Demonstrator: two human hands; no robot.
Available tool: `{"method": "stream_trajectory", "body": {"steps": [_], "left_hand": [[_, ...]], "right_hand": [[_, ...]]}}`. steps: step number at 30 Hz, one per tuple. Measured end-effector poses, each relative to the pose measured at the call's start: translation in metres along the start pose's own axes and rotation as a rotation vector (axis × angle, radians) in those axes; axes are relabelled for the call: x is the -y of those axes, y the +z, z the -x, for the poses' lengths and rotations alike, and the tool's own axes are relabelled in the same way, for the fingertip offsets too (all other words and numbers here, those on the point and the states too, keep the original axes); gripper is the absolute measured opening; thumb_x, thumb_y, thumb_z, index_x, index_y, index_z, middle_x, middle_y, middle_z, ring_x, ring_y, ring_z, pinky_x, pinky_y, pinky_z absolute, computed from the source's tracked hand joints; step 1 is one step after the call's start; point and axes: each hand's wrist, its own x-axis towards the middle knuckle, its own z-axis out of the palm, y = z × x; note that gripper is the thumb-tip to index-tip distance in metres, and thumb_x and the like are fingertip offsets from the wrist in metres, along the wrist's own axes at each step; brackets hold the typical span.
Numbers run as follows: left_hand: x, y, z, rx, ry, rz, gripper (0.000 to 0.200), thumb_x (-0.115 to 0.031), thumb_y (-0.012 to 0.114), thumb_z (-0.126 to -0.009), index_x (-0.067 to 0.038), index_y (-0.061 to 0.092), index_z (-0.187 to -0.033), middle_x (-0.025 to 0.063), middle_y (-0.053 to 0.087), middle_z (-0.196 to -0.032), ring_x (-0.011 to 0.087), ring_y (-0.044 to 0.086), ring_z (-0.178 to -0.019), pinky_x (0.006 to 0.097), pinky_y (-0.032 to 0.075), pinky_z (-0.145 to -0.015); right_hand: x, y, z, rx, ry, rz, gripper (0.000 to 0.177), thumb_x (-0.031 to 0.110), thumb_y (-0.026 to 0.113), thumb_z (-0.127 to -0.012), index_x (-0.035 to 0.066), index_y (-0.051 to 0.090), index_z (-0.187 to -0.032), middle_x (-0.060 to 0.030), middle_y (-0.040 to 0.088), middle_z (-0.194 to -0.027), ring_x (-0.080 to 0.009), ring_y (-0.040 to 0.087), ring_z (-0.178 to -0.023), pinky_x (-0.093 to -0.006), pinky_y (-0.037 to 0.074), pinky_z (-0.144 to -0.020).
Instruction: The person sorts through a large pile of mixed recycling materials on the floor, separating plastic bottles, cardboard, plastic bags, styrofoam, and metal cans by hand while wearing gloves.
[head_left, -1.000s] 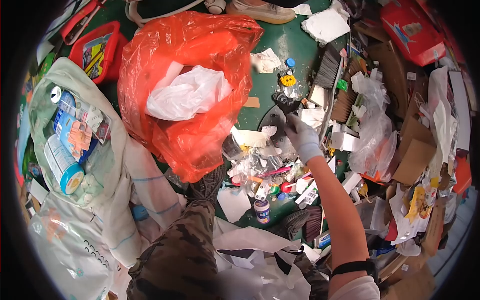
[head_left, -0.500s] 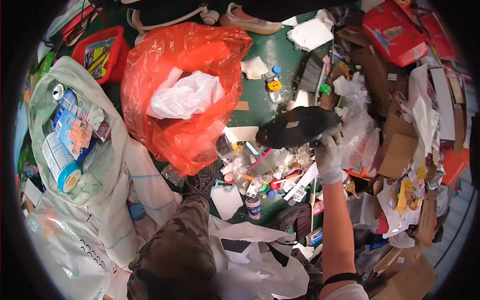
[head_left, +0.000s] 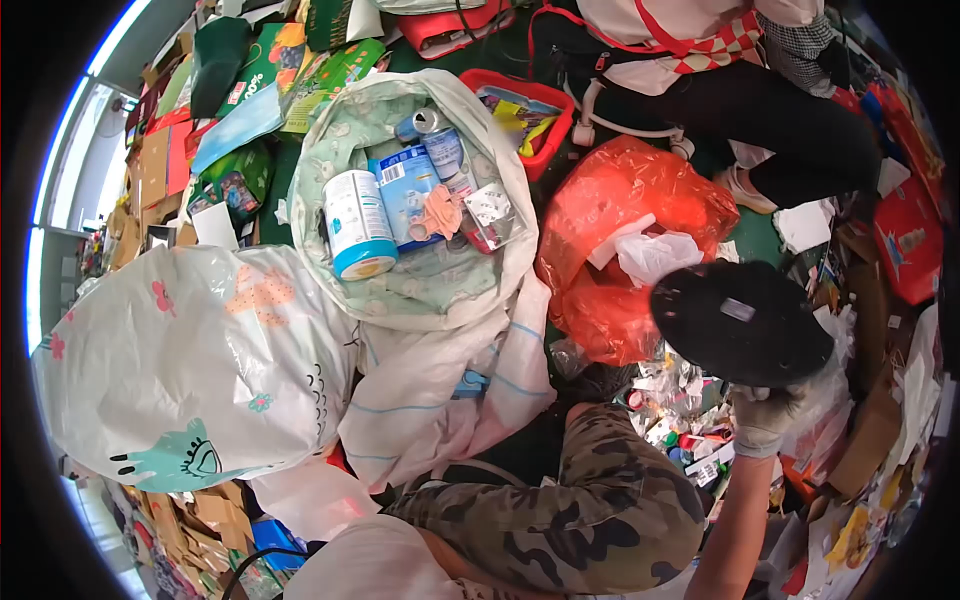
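My right hand [head_left: 765, 420], in a pale work glove, grips the lower edge of a flat black oval piece [head_left: 690, 315] that looks like a plate or lid. A small pale label [head_left: 738, 309] sits on its face. The piece is raised above a heap of small mixed scraps [head_left: 690, 400] and beside an open red plastic bag [head_left: 600, 320] with white film [head_left: 655, 255] inside. My left hand is out of sight; only a white sleeve [head_left: 365, 565] and part of the arm show at the bottom.
An open pale-green bag [head_left: 440, 300] holds a white-and-blue canister [head_left: 357, 225], a can and packs. A stuffed white printed bag [head_left: 200, 350] lies left. Behind stands a red basket [head_left: 548, 160]. A co-worker's dark-trousered leg [head_left: 740, 125] is at the back; cardboard [head_left: 870, 410] piles up right.
My view has swung left, bringing the bags and a seated co-worker into fuller view. The black oval piece has turned its broad face toward me, still in my right hand.
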Motion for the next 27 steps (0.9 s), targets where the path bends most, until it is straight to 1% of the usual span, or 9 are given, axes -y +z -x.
{"method": "stream_trajectory", "body": {"steps": [3, 5, 8, 13, 15, 17, 19, 21, 27], "left_hand": [[0.021, 0.011, -0.003, 0.021, -0.064, -0.003, 0.012, -0.021, 0.054, -0.077, -0.016, 0.065, -0.078, 0.0009, 0.063, -0.077, 0.019, 0.064, -0.072, 0.0411, 0.047, -0.058], [0.026, 0.017, -0.005, 0.038, -0.078, -0.002, 0.012, -0.021, 0.054, -0.077, -0.016, 0.065, -0.078, 0.0009, 0.063, -0.076, 0.019, 0.064, -0.072, 0.0411, 0.047, -0.058], [0.028, 0.022, -0.011, 0.045, -0.09, 0.003, 0.012, -0.021, 0.054, -0.077, -0.016, 0.065, -0.078, 0.0009, 0.063, -0.076, 0.019, 0.064, -0.072, 0.0411, 0.047, -0.058], [0.027, 0.027, -0.014, 0.066, -0.106, 0.019, 0.012, -0.021, 0.054, -0.077, -0.016, 0.065, -0.077, 0.0008, 0.063, -0.076, 0.019, 0.064, -0.072, 0.041, 0.047, -0.058], [0.025, 0.029, -0.014, 0.076, -0.1, 0.018, 0.012, -0.021, 0.054, -0.077, -0.016, 0.065, -0.077, 0.0008, 0.063, -0.076, 0.019, 0.064, -0.071, 0.041, 0.047, -0.058], [0.023, 0.029, -0.012, 0.078, -0.096, 0.015, 0.012, -0.021, 0.054, -0.077, -0.016, 0.065, -0.077, 0.0008, 0.063, -0.076, 0.019, 0.064, -0.071, 0.041, 0.047, -0.058], [0.025, 0.028, -0.013, 0.079, -0.084, 0.0, 0.012, -0.021, 0.054, -0.077, -0.016, 0.065, -0.077, 0.0008, 0.063, -0.076, 0.019, 0.064, -0.071, 0.0409, 0.047, -0.058], [0.027, 0.027, -0.013, 0.081, -0.06, -0.006, 0.012, -0.021, 0.054, -0.077, -0.016, 0.065, -0.077, 0.0008, 0.063, -0.076, 0.019, 0.064, -0.071, 0.0409, 0.047, -0.057], [0.001, 0.009, 0.0, 0.033, 0.053, -0.063, 0.012, -0.021, 0.054, -0.077, -0.016, 0.065, -0.076, 0.0007, 0.063, -0.076, 0.019, 0.064, -0.071, 0.0408, 0.047, -0.057]], "right_hand": [[-0.043, 0.042, -0.029, -0.084, 0.092, 0.016, 0.04, 0.015, 0.055, -0.069, 0.012, 0.058, -0.109, -0.0018, 0.062, -0.089, -0.0116, 0.055, -0.061, -0.0224, 0.039, -0.042], [-0.059, 0.077, -0.047, -0.105, 0.055, 0.067, 0.03, 0.006, 0.049, -0.072, 0.006, 0.06, -0.1, -0.004, 0.064, -0.088, -0.013, 0.058, -0.057, -0.0201, 0.046, -0.043], [-0.064, 0.069, -0.06, 0.076, 0.337, 0.037, 0.036, 0.003, 0.048, -0.071, 0.002, 0.057, -0.106, -0.0057, 0.062, -0.095, -0.0136, 0.06, -0.07, -0.0208, 0.047, -0.048], [-0.109, 0.092, -0.05, 0.22, 0.793, 0.35, 0.044, 0.0, 0.051, -0.066, 0.003, 0.055, -0.11, -0.0039, 0.059, -0.084, -0.0107, 0.048, -0.061, -0.0241, 0.036, -0.048], [-0.144, 0.089, -0.042, 0.328, 1.019, 0.13, 0.042, 0.002, 0.052, -0.069, 0.004, 0.056, -0.11, -0.0029, 0.058, -0.081, -0.0089, 0.045, -0.059, -0.0219, 0.034, -0.049], [-0.182, 0.07, -0.04, 0.545, 1.003, 0.459, 0.032, 0.004, 0.053, -0.073, 0.001, 0.058, -0.105, -0.0074, 0.064, -0.092, -0.0147, 0.062, -0.085, -0.0278, 0.048, -0.067], [-0.196, 0.054, -0.044, 0.817, 0.889, 1.093, 0.028, 0.011, 0.055, -0.078, 0.003, 0.06, -0.104, -0.0087, 0.065, -0.092, -0.02, 0.064, -0.091, -0.0317, 0.049, -0.074], [-0.199, 0.014, -0.04, 0.833, 0.713, 1.776, 0.023, 0.014, 0.057, -0.079, 0.005, 0.062, -0.101, -0.0104, 0.065, -0.094, -0.0259, 0.063, -0.092, -0.0362, 0.049, -0.078], [-0.1, -0.083, -0.01, 0.173, 0.312, 1.595, 0.02, 0.012, 0.058, -0.078, 0.007, 0.064, -0.096, -0.0148, 0.063, -0.096, -0.0327, 0.06, -0.096, -0.0404, 0.046, -0.086]]}}
